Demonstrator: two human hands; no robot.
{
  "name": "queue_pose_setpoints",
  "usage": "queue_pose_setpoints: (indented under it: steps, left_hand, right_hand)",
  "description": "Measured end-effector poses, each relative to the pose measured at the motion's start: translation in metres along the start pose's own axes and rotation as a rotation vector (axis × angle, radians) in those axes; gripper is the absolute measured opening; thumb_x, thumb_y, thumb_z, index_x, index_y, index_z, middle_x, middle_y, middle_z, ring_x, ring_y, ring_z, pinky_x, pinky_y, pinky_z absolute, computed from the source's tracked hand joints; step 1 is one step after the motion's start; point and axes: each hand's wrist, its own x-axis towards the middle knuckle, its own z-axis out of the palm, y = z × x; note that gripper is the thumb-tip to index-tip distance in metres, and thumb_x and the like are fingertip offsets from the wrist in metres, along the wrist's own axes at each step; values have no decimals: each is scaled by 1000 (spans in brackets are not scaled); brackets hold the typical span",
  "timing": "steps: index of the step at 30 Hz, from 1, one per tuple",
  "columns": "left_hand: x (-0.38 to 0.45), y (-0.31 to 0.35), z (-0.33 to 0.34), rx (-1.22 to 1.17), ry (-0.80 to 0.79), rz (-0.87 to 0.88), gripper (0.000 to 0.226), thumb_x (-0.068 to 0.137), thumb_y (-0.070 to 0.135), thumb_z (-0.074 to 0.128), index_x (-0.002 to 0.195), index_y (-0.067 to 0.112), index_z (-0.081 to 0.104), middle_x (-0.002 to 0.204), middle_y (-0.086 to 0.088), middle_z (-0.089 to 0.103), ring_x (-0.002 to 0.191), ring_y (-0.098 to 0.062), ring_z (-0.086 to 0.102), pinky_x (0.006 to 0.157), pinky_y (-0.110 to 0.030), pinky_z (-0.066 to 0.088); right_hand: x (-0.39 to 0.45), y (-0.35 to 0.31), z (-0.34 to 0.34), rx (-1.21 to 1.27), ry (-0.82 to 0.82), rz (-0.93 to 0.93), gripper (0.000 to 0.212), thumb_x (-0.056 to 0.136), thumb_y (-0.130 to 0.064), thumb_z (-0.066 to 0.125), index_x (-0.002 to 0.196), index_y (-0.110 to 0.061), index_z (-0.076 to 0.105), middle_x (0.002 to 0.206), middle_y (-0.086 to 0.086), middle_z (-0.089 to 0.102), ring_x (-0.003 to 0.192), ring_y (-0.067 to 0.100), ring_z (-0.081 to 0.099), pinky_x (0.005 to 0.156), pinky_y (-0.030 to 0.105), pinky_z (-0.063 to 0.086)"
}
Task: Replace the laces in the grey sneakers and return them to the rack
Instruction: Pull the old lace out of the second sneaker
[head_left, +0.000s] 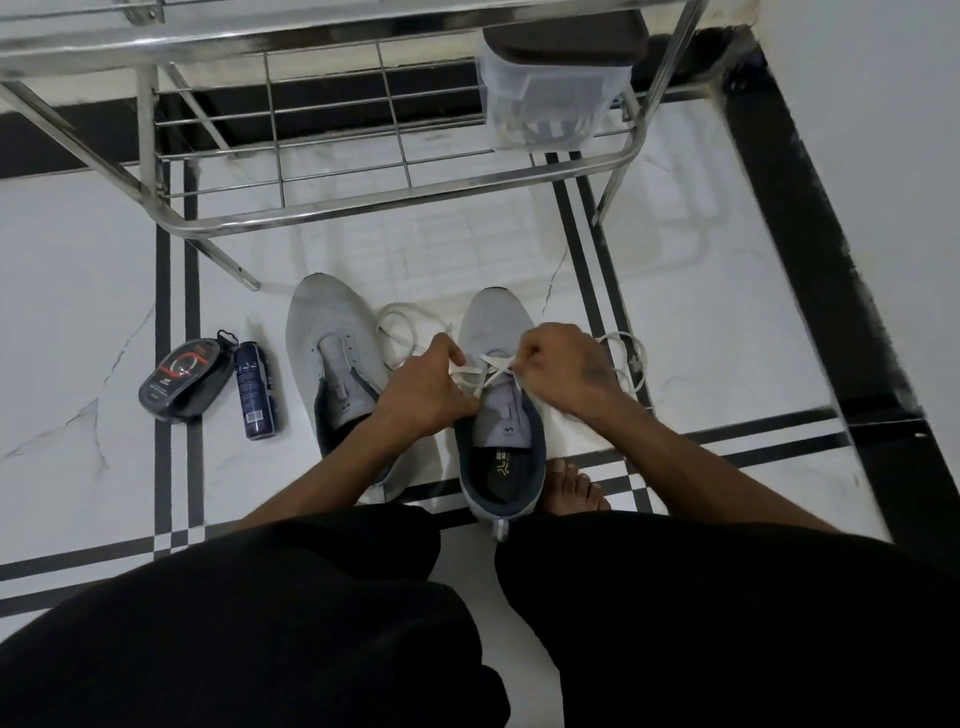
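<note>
Two grey sneakers stand on the white floor in front of me. The left sneaker (327, 338) has bare eyelets and no lace. The right sneaker (493, 322) has a white lace (485, 371) crossing its lowest eyelets. My left hand (426, 387) pinches one strand at the shoe's left side. My right hand (563, 364) pinches the other strand at its right side. Loose lace loops lie on the floor between the shoes (400, 325) and to the right of them (631, 358). The steel rack (363, 208) stands just beyond the toes.
A clear plastic box (545, 98) with a dark lid sits on the rack's lower shelf at the right. A shoe polish sponge case (184, 382) and a dark spray can (254, 389) lie on the floor to the left. My bare foot (571, 488) rests behind the right sneaker.
</note>
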Motion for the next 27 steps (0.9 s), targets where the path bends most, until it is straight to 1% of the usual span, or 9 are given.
queue_pose_setpoints:
  steps: [3,5,7,10,13,17,20,23,27]
  left_hand:
    - [-1,-2,1,-128,-27,-15,46,76,15,75,110,18,45,79,-7,74,68,-24,73,76,-47,59]
    - [0,-2,5,-133,-27,7,46,75,14,75,109,21,45,78,-6,74,69,-25,73,76,-49,59]
    - [0,-1,8,-139,-29,25,47,74,12,75,110,22,45,76,-5,73,68,-25,72,74,-50,59]
    - [-1,-2,7,-163,-29,42,48,75,8,74,111,19,45,76,-7,73,68,-26,72,75,-50,59]
    - [-3,-7,6,-169,-31,45,48,75,4,72,111,18,44,76,-11,73,67,-29,72,72,-53,59]
    - [-5,-13,6,-192,-22,23,45,77,4,71,108,21,43,74,-10,72,65,-27,72,72,-53,60]
    - [-6,-11,8,-196,-26,32,46,77,4,71,110,22,43,74,-9,72,66,-27,72,72,-52,60]
    - [-5,-8,8,-158,-35,68,48,78,5,71,113,20,43,72,-5,73,64,-24,71,72,-51,60]
    - [-4,-7,5,-135,-42,73,49,77,6,74,112,20,43,71,-4,72,63,-23,71,71,-49,60]
  right_hand:
    - [-6,29,-3,388,177,334,21,90,-15,56,83,-18,75,87,-3,73,86,17,67,74,32,54]
    - [-14,33,3,423,270,399,18,90,-14,54,90,-17,72,94,-4,70,91,17,65,76,33,53]
    - [-21,20,7,314,265,231,14,90,-19,58,101,-21,67,101,-8,61,90,12,58,74,30,47]
    - [-21,-7,16,-59,-15,-162,20,89,-33,61,104,-21,68,100,-5,58,86,15,57,70,29,41]
    - [-13,-18,17,-306,-127,-289,20,93,-34,59,94,-16,68,96,3,66,89,24,65,66,29,41]
    - [-4,9,-13,37,181,148,19,95,-31,59,80,-20,64,86,-2,68,82,19,63,76,34,52]
    - [-9,33,-26,30,294,358,14,96,-25,57,105,-20,66,111,1,69,97,23,65,81,29,47]
    - [-16,15,-16,22,234,125,33,93,-24,58,126,-24,58,128,-2,60,109,20,62,86,30,45]
    - [-19,-26,11,-281,-131,-227,25,91,-38,58,103,-19,69,100,2,69,95,24,65,74,31,47]
